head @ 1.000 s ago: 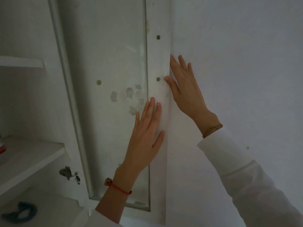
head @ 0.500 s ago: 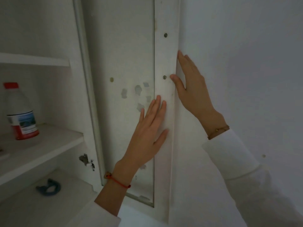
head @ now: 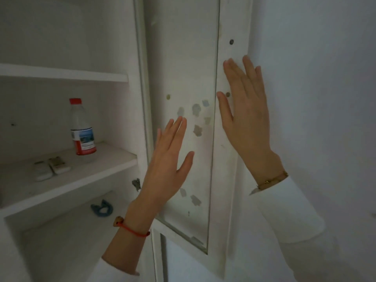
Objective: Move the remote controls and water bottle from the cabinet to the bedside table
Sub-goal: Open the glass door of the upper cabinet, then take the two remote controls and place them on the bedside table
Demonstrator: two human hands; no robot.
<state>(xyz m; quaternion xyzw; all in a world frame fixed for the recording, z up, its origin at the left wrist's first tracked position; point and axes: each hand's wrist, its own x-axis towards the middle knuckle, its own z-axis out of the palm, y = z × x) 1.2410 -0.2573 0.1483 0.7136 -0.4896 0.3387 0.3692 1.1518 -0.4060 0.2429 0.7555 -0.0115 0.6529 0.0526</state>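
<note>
White cabinet shelf (head: 67,181), open glass door (head: 183,78).

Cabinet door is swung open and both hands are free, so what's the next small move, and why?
Probably reach the left hand left to the clear plastic water bottle with the red cap, upright on the middle shelf. Both hands are open by the glass-panelled door, and the bottle is nearer than the two white remote controls.

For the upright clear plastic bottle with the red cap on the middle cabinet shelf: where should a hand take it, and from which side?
Wrap the clear plastic bottle with the red cap around its labelled lower body, coming from the open cabinet front. It stands upright near the shelf's front edge; the two white remote controls lie to its left, apart from it.
</note>
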